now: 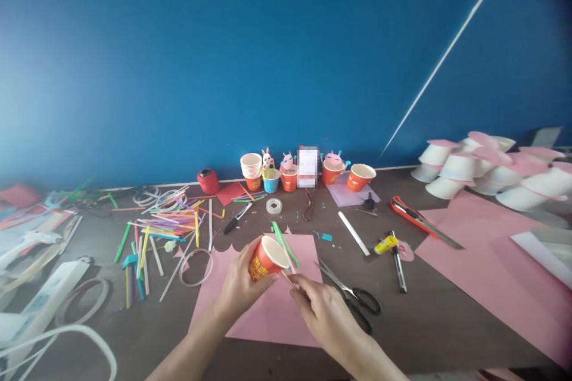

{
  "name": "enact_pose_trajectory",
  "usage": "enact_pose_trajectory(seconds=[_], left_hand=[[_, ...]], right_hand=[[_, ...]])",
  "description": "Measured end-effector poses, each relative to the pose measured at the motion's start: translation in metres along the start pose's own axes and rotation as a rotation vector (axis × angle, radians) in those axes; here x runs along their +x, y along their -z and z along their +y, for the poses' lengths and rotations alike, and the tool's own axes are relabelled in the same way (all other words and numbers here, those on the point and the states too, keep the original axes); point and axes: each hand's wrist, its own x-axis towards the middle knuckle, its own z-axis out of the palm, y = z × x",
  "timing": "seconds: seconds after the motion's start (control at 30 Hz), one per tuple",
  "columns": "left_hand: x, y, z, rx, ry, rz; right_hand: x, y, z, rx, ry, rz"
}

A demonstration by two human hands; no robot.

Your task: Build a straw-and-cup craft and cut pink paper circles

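Observation:
My left hand [239, 286] is wrapped round a red paper cup [263, 263] with yellow lettering. The cup is tilted, its white mouth toward the upper right. Close by the rim, my right hand [325, 311] pinches a thin pinkish strip [286, 278]; whether the strip touches the cup I cannot tell. Beneath both hands lies a pink paper sheet [250, 324] with scalloped cuts at its upper left. Green straws [286, 244] rest on the sheet behind the cup. Black-handled scissors [351, 292] lie open just right of my right hand.
Colourful straws [170, 220] spread over the left, near a power strip [42, 303]. Decorated cups [333, 172] and a cup stack [251, 166] line the blue wall. A red utility knife [415, 217], glue stick [385, 244], pink paper [491, 256] and white cups [451, 181] occupy the right.

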Motion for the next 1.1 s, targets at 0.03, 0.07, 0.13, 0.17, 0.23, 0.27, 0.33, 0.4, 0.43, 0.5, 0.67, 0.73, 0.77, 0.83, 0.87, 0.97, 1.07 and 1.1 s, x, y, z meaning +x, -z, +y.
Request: enact_pose_trajectory(seconds=[0.03, 0.07, 0.13, 0.17, 0.23, 0.27, 0.33, 0.4, 0.43, 0.5, 0.67, 0.73, 0.77, 0.83, 0.87, 0.97, 1.07, 1.1], left_hand=[[-0.001, 0.000, 0.001, 0.042, -0.012, -0.004], [-0.002, 0.000, 0.001, 0.080, -0.024, -0.012], [-0.003, 0.000, 0.002, 0.142, -0.050, -0.034], [-0.004, 0.000, 0.002, 0.164, -0.061, -0.047], [-0.004, 0.001, 0.003, 0.186, -0.075, -0.070], [-0.004, 0.002, 0.004, 0.188, -0.082, -0.081], [-0.004, 0.003, 0.004, 0.185, -0.094, -0.094], [-0.004, 0.003, 0.004, 0.184, -0.105, -0.101], [-0.004, 0.003, 0.004, 0.187, -0.111, -0.104], [-0.004, 0.003, 0.003, 0.199, -0.113, -0.105], [-0.003, 0.002, 0.002, 0.279, -0.091, -0.115], [-0.003, 0.003, 0.002, 0.304, -0.087, -0.115], [-0.002, 0.003, 0.003, 0.312, -0.082, -0.115], [-0.002, 0.003, 0.003, 0.312, -0.069, -0.114], [-0.002, 0.004, 0.003, 0.306, -0.067, -0.109], [-0.003, 0.006, 0.003, 0.268, -0.080, -0.088], [-0.004, 0.007, 0.003, 0.227, -0.091, -0.075], [-0.003, 0.007, 0.003, 0.216, -0.096, -0.073]], right_hand=[[-0.002, -0.002, 0.001, -0.046, 0.016, 0.000], [-0.004, -0.003, 0.001, -0.077, 0.027, 0.001], [-0.007, -0.005, 0.000, -0.064, 0.026, 0.010], [-0.007, -0.006, -0.001, -0.011, 0.011, 0.009], [-0.007, -0.007, -0.002, 0.202, -0.055, -0.009], [-0.007, -0.008, -0.002, 0.357, -0.111, -0.036], [-0.005, -0.009, -0.001, 0.728, -0.249, -0.134], [-0.003, -0.010, 0.001, 1.077, -0.354, -0.253], [-0.002, -0.010, 0.003, 1.204, -0.380, -0.310], [-0.001, -0.011, 0.005, 1.310, -0.391, -0.377], [-0.003, -0.014, 0.004, 0.651, -0.203, -0.079], [-0.005, -0.017, 0.002, 0.305, -0.081, 0.036], [-0.006, -0.018, 0.002, 0.190, -0.044, 0.057], [-0.005, -0.019, 0.001, 0.127, -0.025, 0.067], [-0.004, -0.019, 0.000, 0.180, -0.041, 0.057], [0.001, -0.017, 0.000, 0.646, -0.193, -0.084], [0.005, -0.014, 0.003, 1.225, -0.355, -0.334], [0.005, -0.013, 0.005, 1.367, -0.381, -0.395]])
